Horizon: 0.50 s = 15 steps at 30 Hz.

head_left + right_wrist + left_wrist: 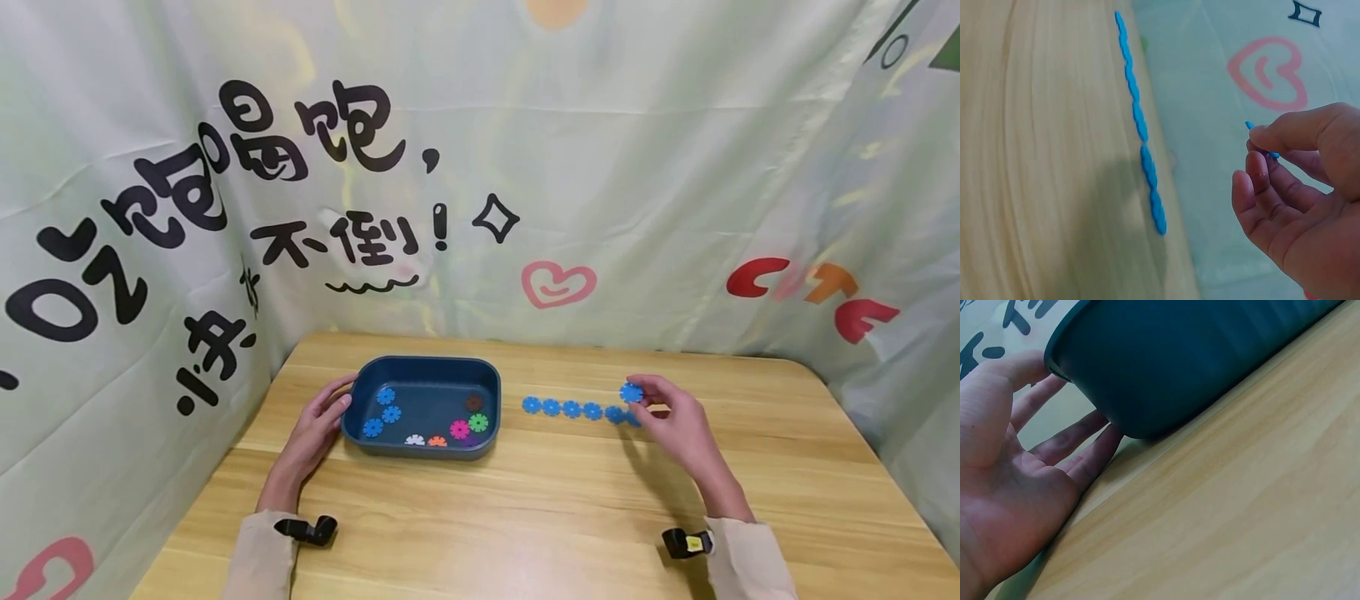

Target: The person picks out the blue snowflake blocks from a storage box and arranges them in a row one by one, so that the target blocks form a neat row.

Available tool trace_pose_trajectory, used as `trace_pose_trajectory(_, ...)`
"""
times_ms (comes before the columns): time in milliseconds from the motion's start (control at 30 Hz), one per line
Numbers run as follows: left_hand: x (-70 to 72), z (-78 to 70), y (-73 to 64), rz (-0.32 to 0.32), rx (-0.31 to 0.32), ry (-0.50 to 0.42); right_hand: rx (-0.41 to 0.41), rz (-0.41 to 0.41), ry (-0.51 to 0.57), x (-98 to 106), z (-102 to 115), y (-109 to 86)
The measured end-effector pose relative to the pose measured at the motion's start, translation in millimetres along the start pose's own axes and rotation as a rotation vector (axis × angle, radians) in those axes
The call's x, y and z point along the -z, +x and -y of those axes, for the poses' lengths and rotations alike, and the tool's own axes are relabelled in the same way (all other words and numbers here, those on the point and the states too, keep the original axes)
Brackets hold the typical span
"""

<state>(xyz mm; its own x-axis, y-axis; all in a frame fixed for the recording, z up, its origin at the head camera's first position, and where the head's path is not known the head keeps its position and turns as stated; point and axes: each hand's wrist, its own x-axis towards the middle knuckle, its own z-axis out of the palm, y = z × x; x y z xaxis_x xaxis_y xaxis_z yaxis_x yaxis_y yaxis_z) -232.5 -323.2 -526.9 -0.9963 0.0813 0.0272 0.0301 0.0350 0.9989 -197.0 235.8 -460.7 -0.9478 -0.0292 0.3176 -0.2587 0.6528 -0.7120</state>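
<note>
My right hand pinches a blue notched plastic disc between thumb and fingertips, raised above the table. In the right wrist view this disc is seen nearly edge-on. Below and left of that hand, a row of several blue discs lies flat on the table, its right end partly hidden by the fingers. My left hand rests against the left end of a dark blue tray. Its thumb is at the rim, and its fairly straight, spread fingers lie along the outer wall.
Inside the tray, several blue discs lie on the left. Pink, green, brown, white and orange discs lie toward the front and right. A printed curtain hangs behind the wooden table.
</note>
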Motion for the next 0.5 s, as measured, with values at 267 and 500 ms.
trace_pose_trajectory(267,-0.3,0.0,0.0,0.001,-0.002,0.007,-0.092,0.044,-0.004,11.8,-24.6,-1.7)
trace_pose_trajectory(500,-0.7,1.2,0.6,0.001,-0.011,0.002,-0.174,0.087,-0.032,16.0,-42.7,-4.7)
